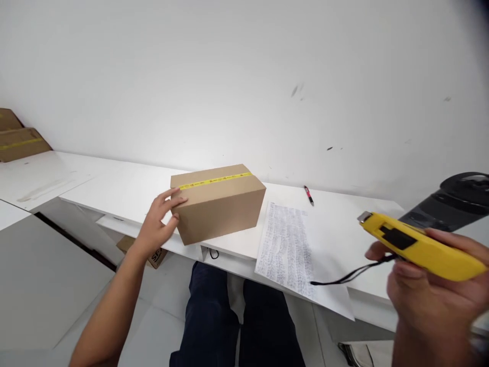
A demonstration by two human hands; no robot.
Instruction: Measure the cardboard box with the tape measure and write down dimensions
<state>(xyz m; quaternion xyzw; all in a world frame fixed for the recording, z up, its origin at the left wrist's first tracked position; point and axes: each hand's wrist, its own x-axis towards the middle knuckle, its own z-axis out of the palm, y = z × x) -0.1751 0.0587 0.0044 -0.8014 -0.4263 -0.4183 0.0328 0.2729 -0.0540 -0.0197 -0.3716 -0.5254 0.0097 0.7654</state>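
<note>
A closed cardboard box (pixel 221 211) sits at a slant on the white desk, with yellow printed tape along its top seam. At its left end, my left hand (pixel 158 219) grips the near corner, fingers on the top and thumb against the side. Raised at the right, close to the camera, my right hand (pixel 435 295) is wrapped around a yellow box cutter (pixel 424 247). The cutter has a black slider and a metal tip pointing left. A black cord loop dangles from it above a sheet of handwritten paper (pixel 286 250).
A red and black pen (pixel 308 195) lies near the wall. At the right stands a dark grey object with a round black top (pixel 466 188). More taped boxes (pixel 23 143) are at the far left. Below the desk is another carton (pixel 156 257).
</note>
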